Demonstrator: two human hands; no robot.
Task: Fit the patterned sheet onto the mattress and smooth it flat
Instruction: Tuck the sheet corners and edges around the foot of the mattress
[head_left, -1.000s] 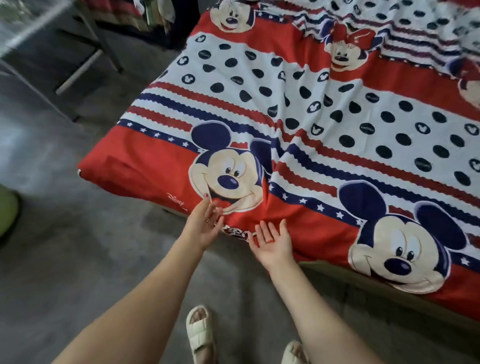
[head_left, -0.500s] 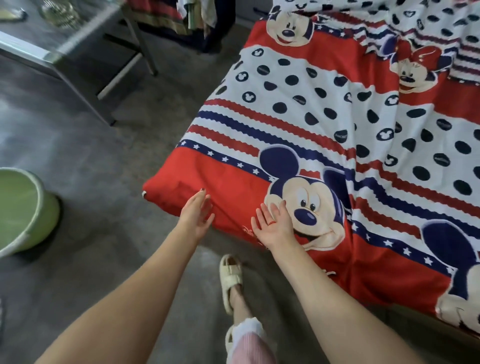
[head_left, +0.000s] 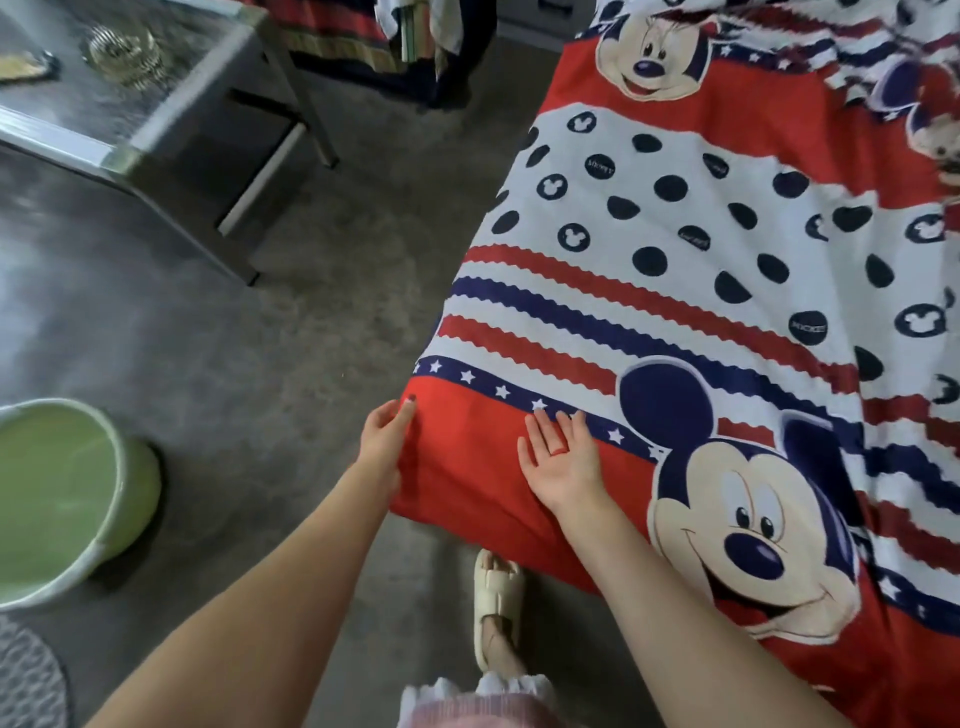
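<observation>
The patterned sheet (head_left: 701, 270), red, white and navy with cartoon mouse faces, dots and stripes, covers the mattress on the right. Its red corner hangs over the mattress's near left corner. My left hand (head_left: 387, 434) rests against the left side of that corner, fingers together and extended. My right hand (head_left: 563, 454) lies on top of the red band, palm up, fingers spread, a red ring on one finger. Neither hand grips the cloth. Wrinkles show at the far right of the sheet.
A green bucket (head_left: 67, 499) stands on the grey floor at the left. A metal table (head_left: 130, 114) with small items stands at the upper left. My foot in a cream sandal (head_left: 496, 603) is beside the bed. Cloth hangs at the top centre.
I have moved left along the bed's edge to its corner. Both hands slid along the red border from the mouse face to the corner, and the bucket came into view.
</observation>
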